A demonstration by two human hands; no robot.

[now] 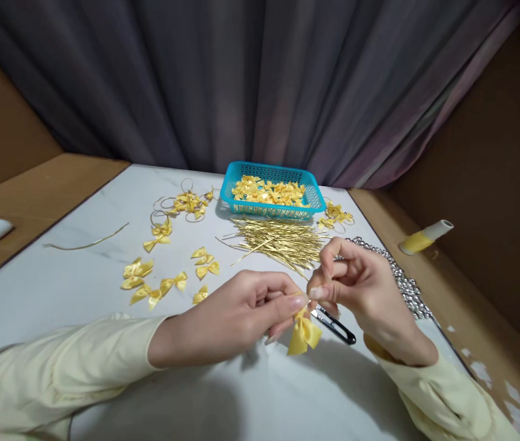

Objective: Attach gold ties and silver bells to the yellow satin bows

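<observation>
My left hand [236,315] is closed in a pinch on a yellow ribbon bow [303,334] that hangs below its fingertips. My right hand [361,288] is closed too, its fingertips meeting the left ones at the top of the bow; whether it grips the bow or a thin wire I cannot make out. A small black thread snipper [335,326] lies on the white table [80,275] just under my right hand. Both sleeves are pale yellow.
A blue basket [272,191] of yellow bows stands at the back. In front of it lies a heap of gold wire ties [280,242]. Loose bows [158,285] and bows on wire loops [186,203] lie left; a silver bead chain [402,282] runs right. A white-yellow tube [425,237] rests on the wooden ledge.
</observation>
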